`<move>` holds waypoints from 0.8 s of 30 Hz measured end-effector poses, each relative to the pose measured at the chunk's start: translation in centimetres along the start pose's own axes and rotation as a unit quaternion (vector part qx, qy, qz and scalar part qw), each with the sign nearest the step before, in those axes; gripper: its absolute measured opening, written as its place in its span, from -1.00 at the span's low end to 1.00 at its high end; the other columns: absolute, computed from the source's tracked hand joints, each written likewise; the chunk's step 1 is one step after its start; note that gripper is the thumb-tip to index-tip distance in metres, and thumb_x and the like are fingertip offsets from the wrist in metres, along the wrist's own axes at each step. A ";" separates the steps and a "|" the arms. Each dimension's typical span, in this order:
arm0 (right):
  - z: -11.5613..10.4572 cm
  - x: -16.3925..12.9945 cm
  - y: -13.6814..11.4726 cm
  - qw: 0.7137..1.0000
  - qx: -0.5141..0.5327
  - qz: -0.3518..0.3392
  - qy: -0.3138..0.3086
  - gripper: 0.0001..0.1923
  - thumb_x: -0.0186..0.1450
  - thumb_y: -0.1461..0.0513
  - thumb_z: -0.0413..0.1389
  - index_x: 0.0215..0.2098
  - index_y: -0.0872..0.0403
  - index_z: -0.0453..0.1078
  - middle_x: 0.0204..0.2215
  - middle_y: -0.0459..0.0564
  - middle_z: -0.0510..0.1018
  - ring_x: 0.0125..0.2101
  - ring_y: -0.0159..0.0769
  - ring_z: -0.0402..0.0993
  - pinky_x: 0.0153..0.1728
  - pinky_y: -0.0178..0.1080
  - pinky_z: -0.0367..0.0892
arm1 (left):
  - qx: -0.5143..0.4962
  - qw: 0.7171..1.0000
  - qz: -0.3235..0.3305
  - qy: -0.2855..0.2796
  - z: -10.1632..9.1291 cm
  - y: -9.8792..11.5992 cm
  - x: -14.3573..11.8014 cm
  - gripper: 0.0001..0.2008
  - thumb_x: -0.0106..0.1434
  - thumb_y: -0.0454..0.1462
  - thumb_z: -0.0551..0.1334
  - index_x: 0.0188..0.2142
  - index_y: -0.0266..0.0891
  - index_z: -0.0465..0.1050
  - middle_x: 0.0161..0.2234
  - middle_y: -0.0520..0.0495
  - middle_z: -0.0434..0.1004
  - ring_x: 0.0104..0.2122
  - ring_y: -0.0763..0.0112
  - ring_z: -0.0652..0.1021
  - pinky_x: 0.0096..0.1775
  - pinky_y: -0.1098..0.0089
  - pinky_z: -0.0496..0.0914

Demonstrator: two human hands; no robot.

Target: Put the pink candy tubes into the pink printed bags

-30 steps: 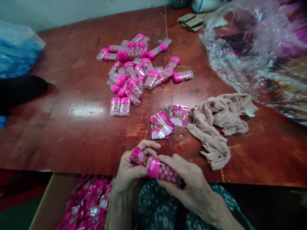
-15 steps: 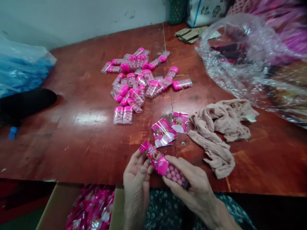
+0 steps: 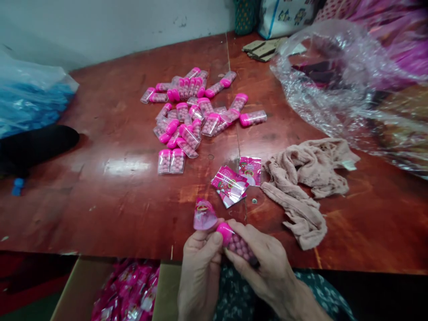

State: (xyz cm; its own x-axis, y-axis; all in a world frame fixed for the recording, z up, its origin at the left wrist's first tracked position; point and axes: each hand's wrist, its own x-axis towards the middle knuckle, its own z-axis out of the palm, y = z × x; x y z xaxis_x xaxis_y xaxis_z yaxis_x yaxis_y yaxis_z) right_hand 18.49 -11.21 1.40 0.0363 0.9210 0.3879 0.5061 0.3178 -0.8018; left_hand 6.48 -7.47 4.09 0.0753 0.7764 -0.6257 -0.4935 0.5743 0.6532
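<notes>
Where the glossy red tabletop (image 3: 110, 196) ends, the right hand (image 3: 264, 258) closes its grip around a clear, pink-capped candy tube (image 3: 236, 243); the left hand (image 3: 200, 263) pinches a crinkled pink film sleeve (image 3: 203, 215). Fingers hide the tube's base.

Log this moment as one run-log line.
left hand: pinching pink sleeve | right hand: gripping candy tube | loose sleeves, tube pile, beige cloth on table

Pink-capped clear tubes (image 3: 197, 109) of pink beads — glossy red-brown table (image 3: 110, 191), beige cloth (image 3: 304, 178), blue bag (image 3: 30, 104), dark floral-print clothing (image 3: 321, 285).
</notes>
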 end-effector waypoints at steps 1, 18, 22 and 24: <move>-0.1 0.1 0.1 1.000 -0.001 0.020 0.006 -0.59 0.26 0.30 0.08 0.08 0.15 0.22 -0.13 0.10 0.55 -0.17 -0.25 0.52 -0.17 -0.28 0.46 | 0.018 1.000 0.002 -0.010 -0.2 0.2 0.0 -0.87 0.00 -0.35 0.36 -0.38 -0.28 0.57 -0.42 -0.10 0.60 -0.41 0.41 0.58 -0.30 0.48 0.45; 0.6 0.2 -0.3 0.992 -0.064 0.107 0.027 -0.59 0.25 0.29 0.11 0.05 0.29 0.27 -0.12 0.19 0.53 -0.16 -0.23 0.51 -0.14 -0.32 0.42 | 0.405 0.895 0.183 0.035 -1.4 4.3 2.3 -0.52 0.12 -0.14 0.24 0.00 -0.34 0.30 -0.50 0.03 0.47 -0.55 0.43 0.47 -0.54 0.45 0.39; 1.4 0.7 -0.7 0.993 -0.050 0.103 -0.014 -0.59 0.29 0.29 0.05 0.09 0.25 0.22 -0.15 0.16 0.53 -0.18 -0.20 0.51 -0.13 -0.23 0.43 | 0.484 0.855 0.182 -0.044 -0.7 4.7 3.6 -0.56 0.13 -0.21 0.25 0.02 -0.19 0.35 -0.50 0.09 0.42 -0.54 0.49 0.41 -0.48 0.49 0.33; 1.6 0.9 -0.9 0.993 -0.034 0.111 -0.016 -0.59 0.30 0.29 0.04 0.11 0.22 0.21 -0.15 0.13 0.52 -0.19 -0.22 0.50 -0.13 -0.24 0.43 | 0.488 0.853 0.171 -0.067 -0.8 4.6 3.8 -0.72 0.13 -0.24 0.24 -0.13 -0.20 0.47 -0.48 0.06 0.47 -0.50 0.48 0.42 -0.44 0.50 0.33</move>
State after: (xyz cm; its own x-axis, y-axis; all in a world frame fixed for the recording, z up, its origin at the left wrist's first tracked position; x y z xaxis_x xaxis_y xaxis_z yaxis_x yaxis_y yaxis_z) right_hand 16.75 -10.27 1.75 0.1262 0.9738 0.1891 0.5463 0.0909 -0.8326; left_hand 3.83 -2.04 4.38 0.2013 0.9273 -0.3156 0.4449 0.2005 0.8729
